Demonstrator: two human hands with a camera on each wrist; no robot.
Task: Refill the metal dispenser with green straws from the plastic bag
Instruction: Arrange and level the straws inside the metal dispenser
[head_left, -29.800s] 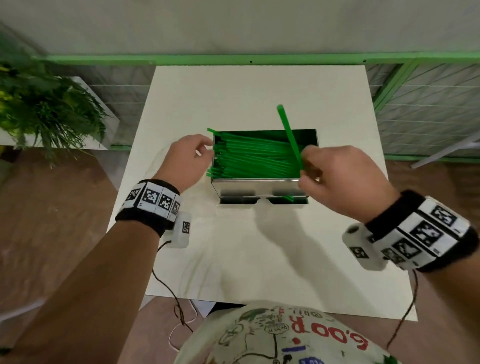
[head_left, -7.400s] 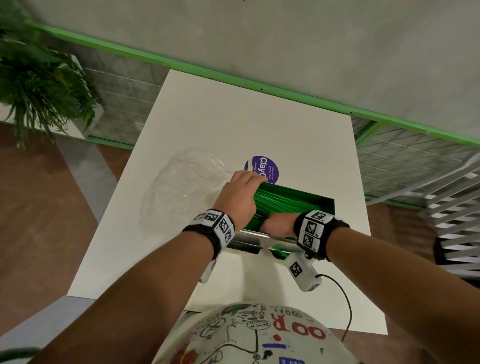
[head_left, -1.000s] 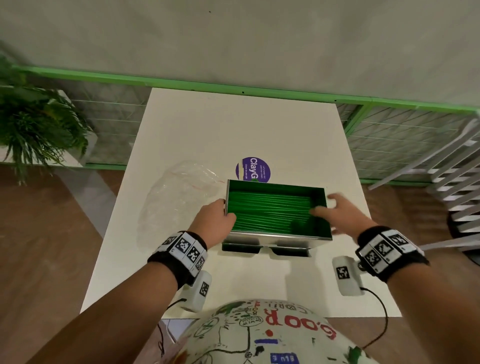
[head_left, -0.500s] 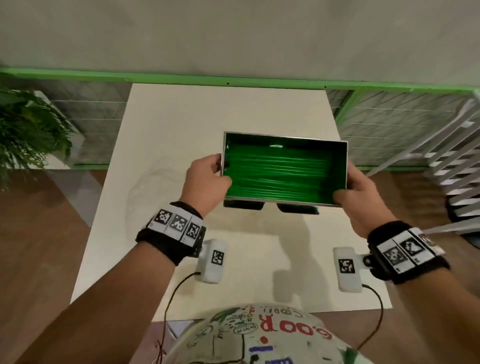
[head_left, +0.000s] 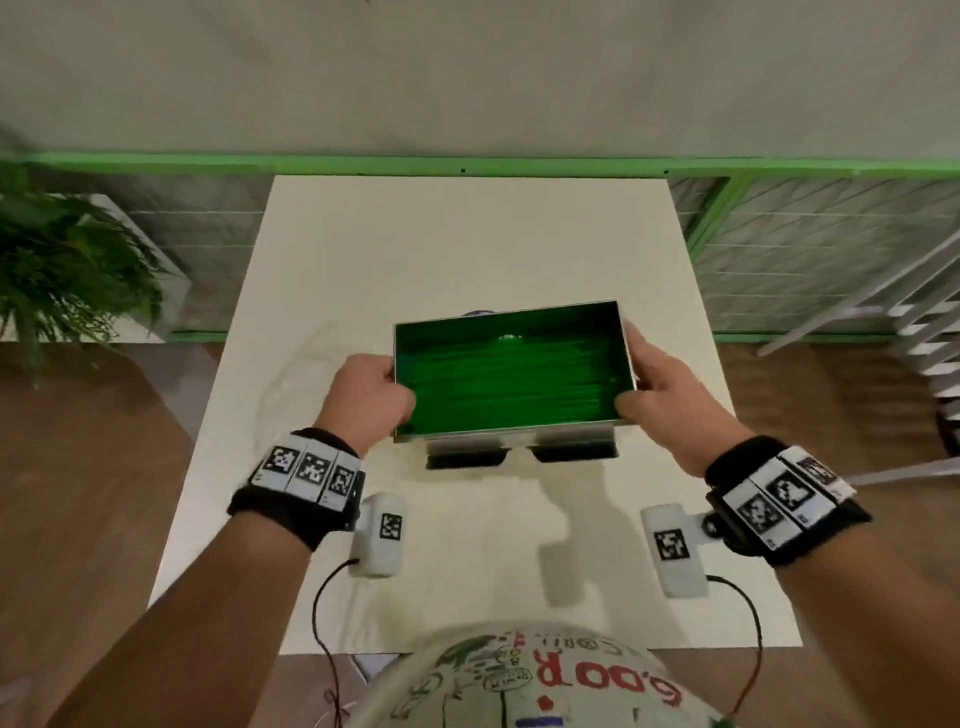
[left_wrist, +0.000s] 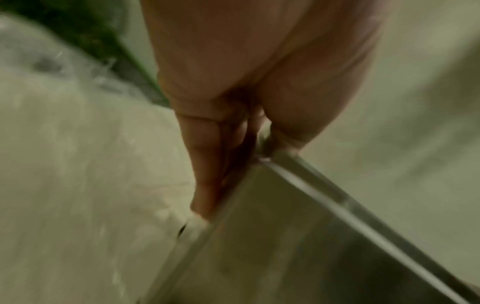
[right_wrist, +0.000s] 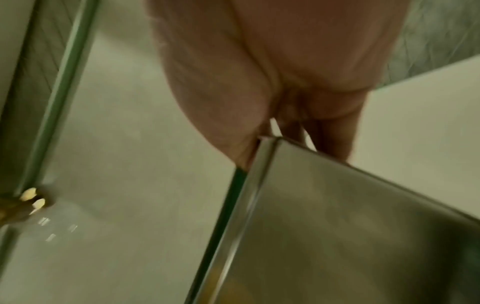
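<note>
Both our hands grip the metal dispenser (head_left: 511, 441), one at each end. Our left hand (head_left: 366, 397) clamps its left wall, the thumb hooked over the rim into the box and the fingers (left_wrist: 207, 181) pressed flat along the outside of the wall. Our right hand (head_left: 660, 379) does the same on the right wall, thumb over the near corner of the rim, fingers (right_wrist: 335, 135) down the outer side.

We hold the dispenser over the middle of the white table (head_left: 467, 244), and it is tilted a little, so its right end sits further from us than the left. Whether it is lifted clear of the tabletop we cannot tell for sure. The box is open on top, and the green straws (head_left: 511, 382) lie in it lengthwise, side to side, in a level layer. Two dark openings show at the bottom of its near face.

Left of the dispenser, the clear plastic bag (head_left: 296, 374) lies flat on the table, faint and hard to make out. A potted plant (head_left: 67, 275) stands off the table's left side.
</note>
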